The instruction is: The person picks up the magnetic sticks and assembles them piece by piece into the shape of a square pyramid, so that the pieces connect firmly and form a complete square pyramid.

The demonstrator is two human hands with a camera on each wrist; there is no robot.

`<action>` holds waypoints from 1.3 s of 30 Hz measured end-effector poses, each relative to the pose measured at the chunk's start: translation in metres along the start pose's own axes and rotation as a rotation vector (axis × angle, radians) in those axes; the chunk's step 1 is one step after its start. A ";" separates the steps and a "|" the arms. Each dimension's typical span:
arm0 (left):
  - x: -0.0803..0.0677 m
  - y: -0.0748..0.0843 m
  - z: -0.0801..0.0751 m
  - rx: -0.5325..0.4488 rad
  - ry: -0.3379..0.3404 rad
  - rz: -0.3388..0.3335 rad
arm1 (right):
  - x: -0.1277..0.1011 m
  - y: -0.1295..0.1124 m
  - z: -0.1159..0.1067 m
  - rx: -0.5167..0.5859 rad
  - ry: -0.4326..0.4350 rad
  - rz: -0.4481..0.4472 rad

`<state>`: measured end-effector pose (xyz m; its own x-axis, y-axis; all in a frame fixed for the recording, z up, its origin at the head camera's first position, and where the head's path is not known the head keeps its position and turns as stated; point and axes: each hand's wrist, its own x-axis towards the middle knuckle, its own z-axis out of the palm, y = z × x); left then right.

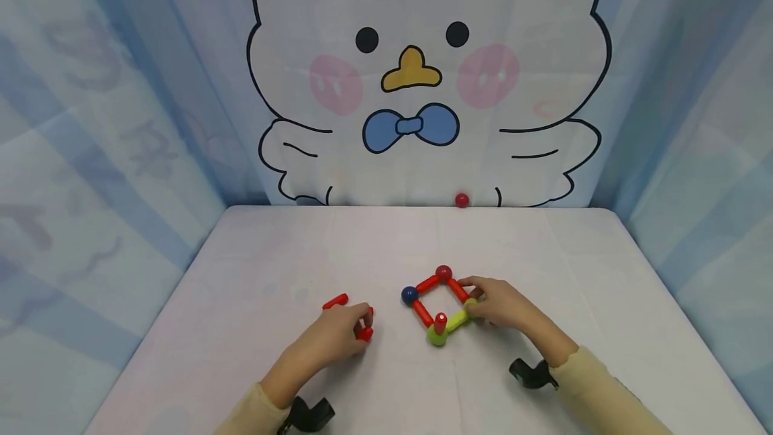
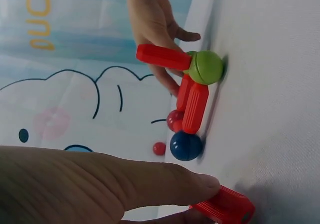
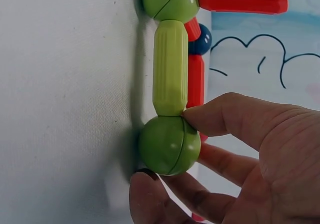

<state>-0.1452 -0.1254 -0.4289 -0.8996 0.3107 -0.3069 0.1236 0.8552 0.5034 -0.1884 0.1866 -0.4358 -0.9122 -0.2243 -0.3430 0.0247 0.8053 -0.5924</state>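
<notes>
- Your right hand (image 1: 504, 304) pinched the green ball (image 3: 169, 145) at the right corner of the square frame (image 1: 439, 306), just right of the picture's center, thumb and fingers curled around it.
- That frame lay flat on the white table (image 1: 604, 274): red sticks, a green stick (image 3: 170, 67), a blue ball (image 1: 409, 295) and a red ball (image 1: 443, 272), with one red stick upright (image 1: 440, 322) on the near green ball.
- Your left hand (image 1: 338, 335), lower center-left, gripped a loose red stick (image 2: 225, 206); another red stick (image 1: 335, 301) lay just beside it.
- By my judgement, you were mid-assembly, steadying the frame; the next move called for carrying the held stick to a ball.
- A stray red ball (image 1: 461, 200) sat at the table's far edge.
</notes>
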 end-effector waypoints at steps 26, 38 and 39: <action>0.042 0.027 0.014 -0.150 0.270 0.323 | 0.013 -0.006 0.002 -0.071 0.002 -0.117; 0.042 0.026 0.023 -0.187 0.170 0.318 | 0.023 0.006 0.010 -0.028 0.066 -0.193; 0.043 0.025 0.023 -0.181 0.162 0.311 | 0.023 0.006 0.010 -0.027 0.065 -0.196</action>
<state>-0.1707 -0.0810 -0.4483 -0.8869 0.4619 0.0069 0.3380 0.6388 0.6911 -0.2054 0.1810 -0.4541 -0.9230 -0.3426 -0.1751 -0.1657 0.7647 -0.6227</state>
